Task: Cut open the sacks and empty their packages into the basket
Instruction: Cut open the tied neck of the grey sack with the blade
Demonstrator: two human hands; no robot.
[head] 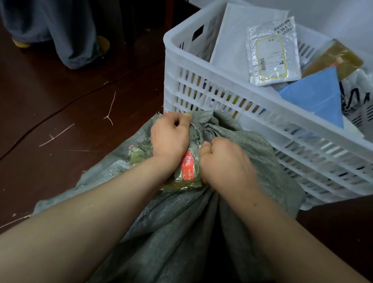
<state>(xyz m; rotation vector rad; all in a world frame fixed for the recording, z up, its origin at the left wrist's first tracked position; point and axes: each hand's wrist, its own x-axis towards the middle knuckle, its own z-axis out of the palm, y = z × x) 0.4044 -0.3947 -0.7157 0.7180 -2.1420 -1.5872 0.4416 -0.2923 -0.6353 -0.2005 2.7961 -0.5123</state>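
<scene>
Sack, grey-green woven, lower centre of frame, on the floor against the basket's near wall. Neck gathered and tied; red label just below the tie.
Left hand: fingers curled, pinching the gathered neck.
Right hand: fingers clenched round a slim dark tool, its tip at the tie.
Basket, white slatted plastic, upper right. Holds white mailer, silver labelled pouch, blue packet, amber packet.
Floor, dark wood, left of frame, with scattered pale cut strands.
Upper left: a person's grey trouser legs.
</scene>
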